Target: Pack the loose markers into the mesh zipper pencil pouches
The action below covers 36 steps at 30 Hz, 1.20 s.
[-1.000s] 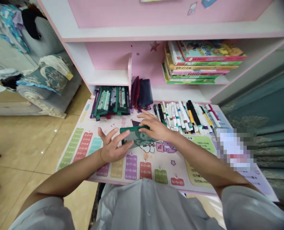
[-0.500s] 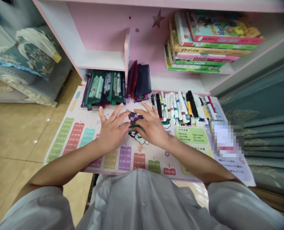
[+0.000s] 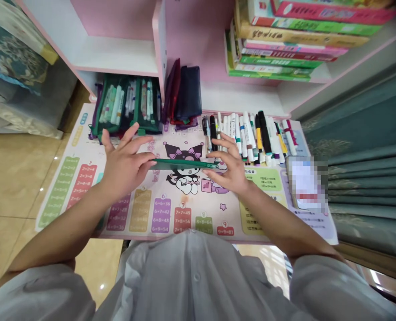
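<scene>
A flat green pencil case (image 3: 181, 164) is held edge-on above the printed desk mat (image 3: 144, 214). My left hand (image 3: 124, 162) pinches its left end with thumb and forefinger, the other fingers spread. My right hand (image 3: 229, 167) grips its right end the same way. Just beyond my right hand lies a row of several marker pens (image 3: 247, 136). Filled green pencil cases (image 3: 127, 107) stand behind my left hand.
Dark pouches (image 3: 184, 93) lean against the pink shelf divider (image 3: 160, 44). A stack of books (image 3: 284, 40) lies on the shelf at upper right. A blurred object (image 3: 306, 185) sits at the desk's right edge beside a green curtain (image 3: 368, 156). Tiled floor lies left.
Both hands lay flat over the green case on the mat; now they hold it by its two ends, stretched out above the mat. The camera has tilted down and closer.
</scene>
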### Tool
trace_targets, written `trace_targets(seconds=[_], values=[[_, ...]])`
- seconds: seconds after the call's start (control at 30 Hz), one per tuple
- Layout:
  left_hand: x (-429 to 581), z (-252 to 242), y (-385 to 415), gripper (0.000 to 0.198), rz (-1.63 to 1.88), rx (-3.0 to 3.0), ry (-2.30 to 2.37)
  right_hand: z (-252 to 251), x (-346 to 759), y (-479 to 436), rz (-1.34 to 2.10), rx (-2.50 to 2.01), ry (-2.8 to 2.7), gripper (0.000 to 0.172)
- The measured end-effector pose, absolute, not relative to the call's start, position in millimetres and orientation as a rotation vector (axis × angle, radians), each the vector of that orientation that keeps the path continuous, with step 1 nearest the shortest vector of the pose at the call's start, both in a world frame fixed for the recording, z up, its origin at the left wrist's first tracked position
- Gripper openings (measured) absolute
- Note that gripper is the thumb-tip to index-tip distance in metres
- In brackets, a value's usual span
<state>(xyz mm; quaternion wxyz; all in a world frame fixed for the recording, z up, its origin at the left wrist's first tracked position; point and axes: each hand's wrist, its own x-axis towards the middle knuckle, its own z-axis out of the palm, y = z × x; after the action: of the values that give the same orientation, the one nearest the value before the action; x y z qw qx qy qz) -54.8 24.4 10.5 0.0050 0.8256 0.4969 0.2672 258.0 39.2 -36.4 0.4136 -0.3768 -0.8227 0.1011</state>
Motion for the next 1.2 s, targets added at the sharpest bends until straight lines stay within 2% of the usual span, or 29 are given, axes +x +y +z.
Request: trace_targets(seconds=[0.2, 0.4, 0.57, 0.73, 0.93, 1.2], values=[[-65, 4, 29, 0.016, 0.785, 2.545, 1.568, -43, 257, 41, 0.294, -0.974, -2.058, 0.013], [-40, 15, 23, 0.015, 0.84, 2.478, 1.646, -52, 257, 42, 0.27, -0.927, -2.009, 0.017], [20, 16, 17, 0.024, 0.928, 2.541, 1.476, -54, 258, 42, 0.251, -0.877, -2.015, 0.015], [62, 17, 21, 0.025, 0.808, 2.521, 1.432, -54, 259, 39, 0.219, -0.844, -2.02, 0.016], [71, 21, 26, 0.02, 0.676, 2.471, 1.504, -55, 257, 40, 0.202, -0.823, -2.022, 0.013], [63, 29, 25, 0.02, 0.623, 2.5, 1.472, -55, 257, 42, 0.232, -0.854, -2.017, 0.02]])
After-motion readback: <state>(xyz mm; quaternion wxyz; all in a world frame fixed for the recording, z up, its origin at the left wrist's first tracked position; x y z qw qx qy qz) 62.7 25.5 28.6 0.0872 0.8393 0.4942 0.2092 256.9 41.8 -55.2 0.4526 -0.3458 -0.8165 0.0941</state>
